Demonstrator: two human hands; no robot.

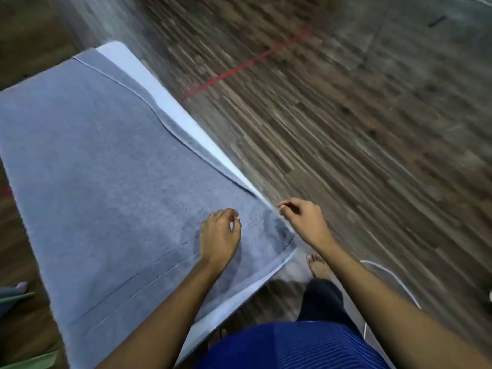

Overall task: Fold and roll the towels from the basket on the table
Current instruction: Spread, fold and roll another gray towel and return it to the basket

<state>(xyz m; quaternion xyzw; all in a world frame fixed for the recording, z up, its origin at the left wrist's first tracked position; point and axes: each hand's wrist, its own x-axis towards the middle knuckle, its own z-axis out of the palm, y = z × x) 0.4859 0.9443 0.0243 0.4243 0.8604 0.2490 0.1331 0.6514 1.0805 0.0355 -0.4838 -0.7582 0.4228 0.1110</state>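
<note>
Grey-blue terry towel [106, 169] lies flat on white counter [119, 55], under left grip [219, 233]. That one's loosely curled, holding nothing. Right grip [303, 219] is curled beside the hem; can't tell if pinching. Soft, light, floppy imo: take by hem corners.

The person wears a bright blue top [292, 347] with fine ribbing that runs in narrow crosswise lines over the belly. Below it come dark, near-black trousers [322, 302], loose on the leg. The foot [318, 266] beyond the near corner of the table [114, 50] is bare, toes showing. Both forearms are bare as far as they show, and the left hand [219, 233] and right hand [303, 219] are bare too.
</note>
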